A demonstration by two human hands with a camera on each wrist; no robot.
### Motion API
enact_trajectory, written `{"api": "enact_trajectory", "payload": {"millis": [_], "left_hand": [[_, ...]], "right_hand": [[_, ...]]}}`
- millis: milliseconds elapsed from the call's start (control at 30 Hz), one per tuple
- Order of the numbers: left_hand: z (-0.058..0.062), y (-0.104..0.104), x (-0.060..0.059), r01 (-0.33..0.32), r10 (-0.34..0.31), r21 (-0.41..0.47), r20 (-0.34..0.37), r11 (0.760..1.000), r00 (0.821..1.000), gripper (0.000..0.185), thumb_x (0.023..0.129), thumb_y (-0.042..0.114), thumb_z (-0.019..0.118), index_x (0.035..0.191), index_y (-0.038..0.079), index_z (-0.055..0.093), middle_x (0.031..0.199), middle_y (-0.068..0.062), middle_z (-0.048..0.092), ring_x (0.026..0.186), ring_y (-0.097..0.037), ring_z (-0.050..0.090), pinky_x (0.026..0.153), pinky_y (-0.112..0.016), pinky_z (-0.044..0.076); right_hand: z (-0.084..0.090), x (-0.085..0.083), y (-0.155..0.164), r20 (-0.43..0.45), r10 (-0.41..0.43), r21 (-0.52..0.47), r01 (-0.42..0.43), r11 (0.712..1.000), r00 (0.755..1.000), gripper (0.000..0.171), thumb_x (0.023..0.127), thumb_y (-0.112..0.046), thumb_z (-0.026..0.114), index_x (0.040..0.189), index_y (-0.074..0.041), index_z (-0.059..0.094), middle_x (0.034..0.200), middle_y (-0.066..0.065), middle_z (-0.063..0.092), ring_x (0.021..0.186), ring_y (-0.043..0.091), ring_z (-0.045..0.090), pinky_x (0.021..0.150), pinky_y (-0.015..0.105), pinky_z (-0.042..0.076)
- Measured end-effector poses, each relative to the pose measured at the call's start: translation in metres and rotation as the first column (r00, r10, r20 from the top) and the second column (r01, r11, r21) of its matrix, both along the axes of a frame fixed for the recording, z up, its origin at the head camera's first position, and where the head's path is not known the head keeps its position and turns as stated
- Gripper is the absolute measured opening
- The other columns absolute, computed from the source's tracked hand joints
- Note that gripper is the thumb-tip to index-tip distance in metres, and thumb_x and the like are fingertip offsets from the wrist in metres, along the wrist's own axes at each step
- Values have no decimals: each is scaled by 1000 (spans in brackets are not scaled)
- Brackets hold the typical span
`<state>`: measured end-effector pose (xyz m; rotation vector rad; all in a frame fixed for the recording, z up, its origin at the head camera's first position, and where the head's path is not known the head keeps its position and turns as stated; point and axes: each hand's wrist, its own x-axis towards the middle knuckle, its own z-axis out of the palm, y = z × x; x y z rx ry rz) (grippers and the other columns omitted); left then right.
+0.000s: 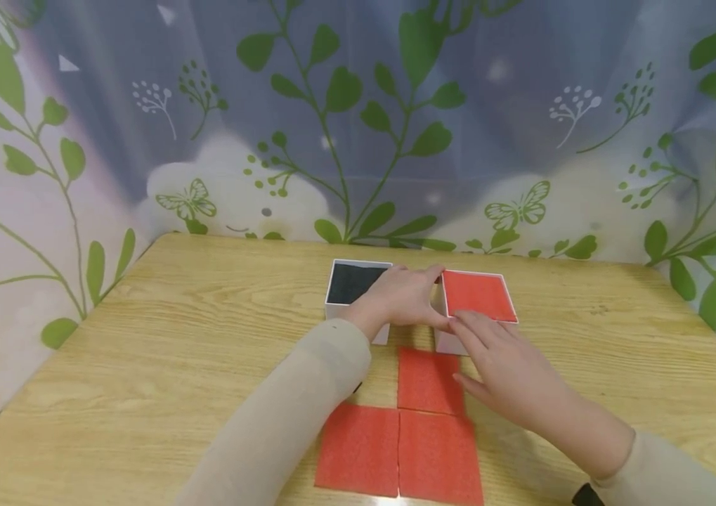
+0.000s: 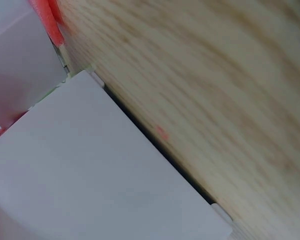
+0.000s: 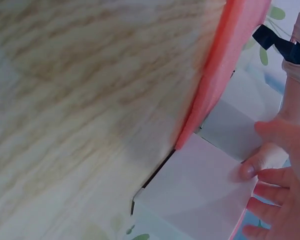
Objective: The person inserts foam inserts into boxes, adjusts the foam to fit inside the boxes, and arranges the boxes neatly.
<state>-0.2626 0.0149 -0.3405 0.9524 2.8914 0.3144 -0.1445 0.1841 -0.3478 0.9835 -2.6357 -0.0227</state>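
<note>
A white box (image 1: 449, 343) with a red felt-like square (image 1: 478, 295) showing at its top stands right of centre in the head view. My left hand (image 1: 403, 295) spans its left side, fingers at the back corner and thumb at the front corner. Straight fingers of my right hand (image 1: 509, 365) touch the front rim, near the left thumb. In the right wrist view the left thumb (image 3: 249, 170) lies against the white box wall. A second white box (image 1: 335, 309), with a black sheet (image 1: 351, 282) in it, stands to the left, partly hidden by my left hand.
Three thick red squares lie on the wooden table (image 1: 206, 330) in front of the boxes: one far square (image 1: 430, 379) and two nearer, the left square (image 1: 358, 450) and the right square (image 1: 438, 457). A leaf-patterned curtain (image 1: 358, 140) hangs behind the table.
</note>
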Motion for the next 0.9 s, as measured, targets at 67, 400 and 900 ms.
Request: {"api": "enact_trajectory", "payload": {"millis": [67, 400, 900], "left_hand": [[0, 0, 0, 3, -3, 0, 3, 1000, 1000, 98, 73, 67, 61, 148, 14, 26, 129, 9, 55, 113, -7, 53, 109, -38, 23], [1, 0, 1, 4, -4, 3, -2, 1000, 1000, 102, 70, 71, 61, 147, 13, 28, 127, 10, 56, 111, -6, 54, 108, -38, 23], [0, -2, 0, 0, 0, 6, 6, 1000, 1000, 107, 68, 75, 60, 147, 12, 26, 128, 10, 55, 111, -5, 53, 108, -38, 24]], "right_hand": [[0, 0, -1, 9, 0, 0, 0, 1000, 1000, 68, 77, -28, 76, 129, 5, 47, 132, 20, 47, 122, 36, 44, 97, 54, 38], [2, -1, 8, 80, -43, -33, 45, 998, 996, 71, 76, -27, 76, 132, 4, 45, 135, 21, 44, 122, 38, 42, 95, 58, 36], [3, -4, 30, -127, -60, -50, 54, 997, 990, 62, 68, -21, 82, 115, 9, 55, 102, 21, 56, 83, 36, 59, 71, 49, 50]]}}
